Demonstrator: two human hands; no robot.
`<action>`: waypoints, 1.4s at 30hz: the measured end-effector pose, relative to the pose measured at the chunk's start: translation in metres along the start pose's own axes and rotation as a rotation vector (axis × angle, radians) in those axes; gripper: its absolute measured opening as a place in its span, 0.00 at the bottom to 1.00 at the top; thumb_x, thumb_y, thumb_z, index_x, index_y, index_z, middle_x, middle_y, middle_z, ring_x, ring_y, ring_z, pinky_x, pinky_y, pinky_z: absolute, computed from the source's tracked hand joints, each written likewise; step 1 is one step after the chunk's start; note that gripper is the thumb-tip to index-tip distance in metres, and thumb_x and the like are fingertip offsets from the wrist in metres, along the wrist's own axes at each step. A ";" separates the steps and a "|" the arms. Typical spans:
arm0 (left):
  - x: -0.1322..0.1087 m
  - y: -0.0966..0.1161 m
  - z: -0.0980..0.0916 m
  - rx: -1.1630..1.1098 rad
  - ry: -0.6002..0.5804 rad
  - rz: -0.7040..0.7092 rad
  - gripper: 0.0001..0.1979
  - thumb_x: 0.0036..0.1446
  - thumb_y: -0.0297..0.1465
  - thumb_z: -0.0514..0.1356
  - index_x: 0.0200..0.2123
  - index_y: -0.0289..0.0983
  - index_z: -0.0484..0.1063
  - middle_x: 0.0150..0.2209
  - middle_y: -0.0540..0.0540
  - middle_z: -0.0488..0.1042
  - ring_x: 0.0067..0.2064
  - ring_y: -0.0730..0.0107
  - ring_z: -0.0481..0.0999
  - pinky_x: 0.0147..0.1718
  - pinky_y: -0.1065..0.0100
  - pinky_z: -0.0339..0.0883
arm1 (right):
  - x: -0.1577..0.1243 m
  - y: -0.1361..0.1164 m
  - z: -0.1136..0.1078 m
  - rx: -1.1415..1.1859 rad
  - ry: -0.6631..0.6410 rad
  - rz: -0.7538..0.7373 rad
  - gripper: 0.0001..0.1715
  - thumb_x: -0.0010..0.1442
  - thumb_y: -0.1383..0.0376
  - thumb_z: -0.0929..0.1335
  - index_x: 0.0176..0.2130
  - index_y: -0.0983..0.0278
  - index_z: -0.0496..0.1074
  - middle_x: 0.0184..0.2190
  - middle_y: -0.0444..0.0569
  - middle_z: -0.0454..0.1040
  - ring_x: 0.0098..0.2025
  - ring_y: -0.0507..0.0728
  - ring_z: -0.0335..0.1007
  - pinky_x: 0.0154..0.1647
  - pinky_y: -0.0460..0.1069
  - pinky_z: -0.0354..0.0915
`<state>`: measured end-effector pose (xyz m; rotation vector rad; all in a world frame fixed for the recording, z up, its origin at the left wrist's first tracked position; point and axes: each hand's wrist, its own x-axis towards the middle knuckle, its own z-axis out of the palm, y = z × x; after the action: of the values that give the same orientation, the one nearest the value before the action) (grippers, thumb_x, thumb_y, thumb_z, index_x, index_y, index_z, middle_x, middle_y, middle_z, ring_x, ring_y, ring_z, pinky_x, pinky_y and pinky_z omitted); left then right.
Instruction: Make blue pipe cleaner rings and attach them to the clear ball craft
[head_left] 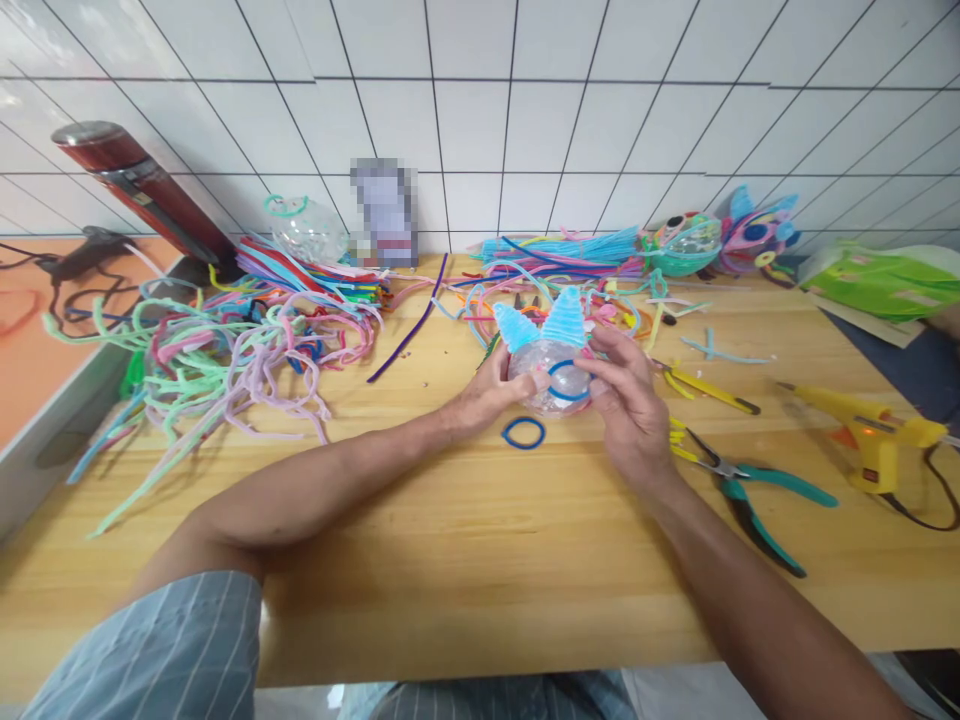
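Observation:
Between my hands is a clear plastic ball topped with two light-blue fuzzy ears. My left hand is closed round the ball's left side, its thumb on the front. With the fingers of my right hand I pinch a dark-blue pipe-cleaner ring against the ball's front right. A second dark-blue ring lies on the wooden table just below the ball.
Green and lilac pipe cleaners are heaped at left, near a red-brown flask. Pliers and a yellow glue gun lie at right. Two decorated balls and pipe-cleaner bundles line the tiled wall.

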<state>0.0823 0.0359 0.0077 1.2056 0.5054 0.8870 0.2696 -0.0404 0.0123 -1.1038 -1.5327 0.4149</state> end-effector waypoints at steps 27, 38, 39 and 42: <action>-0.001 -0.005 -0.001 -0.033 0.007 -0.033 0.39 0.49 0.50 0.74 0.60 0.38 0.72 0.59 0.37 0.77 0.64 0.45 0.74 0.64 0.49 0.67 | -0.004 0.016 0.000 0.046 -0.051 -0.027 0.24 0.65 0.58 0.74 0.59 0.45 0.77 0.70 0.45 0.68 0.73 0.65 0.61 0.75 0.68 0.58; 0.001 -0.006 -0.004 -0.121 -0.063 -0.101 0.37 0.48 0.50 0.74 0.57 0.37 0.75 0.57 0.36 0.79 0.59 0.45 0.79 0.58 0.51 0.72 | -0.001 0.001 -0.005 0.133 -0.085 0.035 0.18 0.70 0.56 0.69 0.57 0.44 0.80 0.69 0.42 0.70 0.72 0.63 0.62 0.73 0.65 0.61; 0.000 -0.004 -0.003 -0.131 -0.075 -0.112 0.36 0.48 0.50 0.74 0.56 0.37 0.75 0.57 0.36 0.79 0.57 0.45 0.80 0.56 0.53 0.73 | -0.001 0.000 -0.005 0.119 -0.083 0.028 0.18 0.70 0.55 0.69 0.57 0.44 0.80 0.69 0.43 0.70 0.72 0.64 0.63 0.73 0.65 0.61; -0.003 0.002 -0.002 -0.134 -0.098 -0.152 0.36 0.46 0.51 0.74 0.52 0.37 0.75 0.52 0.37 0.81 0.53 0.48 0.82 0.50 0.55 0.76 | -0.003 -0.005 -0.004 0.063 -0.073 -0.016 0.19 0.69 0.56 0.69 0.57 0.46 0.80 0.69 0.45 0.70 0.71 0.65 0.64 0.72 0.66 0.61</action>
<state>0.0784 0.0345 0.0084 1.0684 0.4452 0.7168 0.2707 -0.0466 0.0156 -1.0366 -1.5811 0.4939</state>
